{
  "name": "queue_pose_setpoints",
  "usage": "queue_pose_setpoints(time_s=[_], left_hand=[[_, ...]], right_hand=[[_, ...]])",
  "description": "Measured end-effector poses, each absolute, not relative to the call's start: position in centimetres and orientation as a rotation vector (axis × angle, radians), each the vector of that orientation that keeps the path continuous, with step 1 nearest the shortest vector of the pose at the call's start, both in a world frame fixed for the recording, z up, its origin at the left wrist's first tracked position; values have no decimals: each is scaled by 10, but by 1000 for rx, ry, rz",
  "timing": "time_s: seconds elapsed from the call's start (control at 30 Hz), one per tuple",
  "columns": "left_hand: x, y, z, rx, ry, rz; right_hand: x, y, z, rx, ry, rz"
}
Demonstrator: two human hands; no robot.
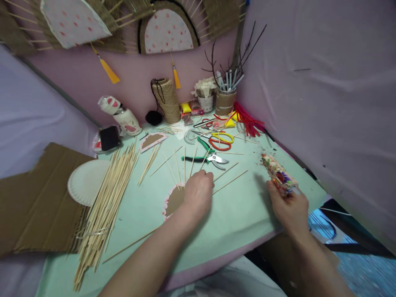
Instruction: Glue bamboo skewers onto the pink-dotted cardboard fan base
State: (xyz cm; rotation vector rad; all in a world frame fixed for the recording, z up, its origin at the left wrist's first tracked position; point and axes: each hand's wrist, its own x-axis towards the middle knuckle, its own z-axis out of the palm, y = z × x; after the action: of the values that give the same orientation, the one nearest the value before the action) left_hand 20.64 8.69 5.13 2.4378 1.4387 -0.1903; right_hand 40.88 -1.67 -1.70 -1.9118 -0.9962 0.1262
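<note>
My left hand is closed, fingers curled down over the right side of a half-round cardboard piece with a pink-spotted scalloped edge. Thin bamboo skewers fan out from that piece, and one runs up from under my fingers; the fingertips are partly hidden. At the right, my right hand grips a glue gun wrapped in patterned, stained covering, its nozzle toward the back of the table. Just beyond my left hand lie green-handled pruning shears.
A large bundle of skewers lies at left over a paper plate and a cardboard sheet. Scissors, a twine spool, a bottle and red pipe cleaners stand or lie toward the back.
</note>
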Motion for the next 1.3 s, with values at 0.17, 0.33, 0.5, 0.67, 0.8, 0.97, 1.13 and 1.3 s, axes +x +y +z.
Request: queue_pose_setpoints(time_s=[0.17,0.33,0.5,0.67,0.8,0.97,1.13,1.3], left_hand=[[206,86,47,2447,1433,-170],[204,83,47,2450,1446,-119],[158,109,70,2426,1698,3],[88,160,76,2305,2057,-71],[72,178,60,2283,2078,-194],[80,178,52,2278,2062,-282],[72,177,69,2235,2117,-321],[70,163,102,2192,2196,-287]], right_hand=[[409,-17,-17,-1933,-982,122],[410,-18,-20,-1997,-990,94],[411,-19,-21,-2045,-978,94],[411,-20,-20,-2051,-984,115],[410,-19,-22,-2036,-964,96],[411,-18,-23,-2028,-966,111],[411,-18,-25,-1988,-979,77],[410,-17,-23,-1942,-983,101]])
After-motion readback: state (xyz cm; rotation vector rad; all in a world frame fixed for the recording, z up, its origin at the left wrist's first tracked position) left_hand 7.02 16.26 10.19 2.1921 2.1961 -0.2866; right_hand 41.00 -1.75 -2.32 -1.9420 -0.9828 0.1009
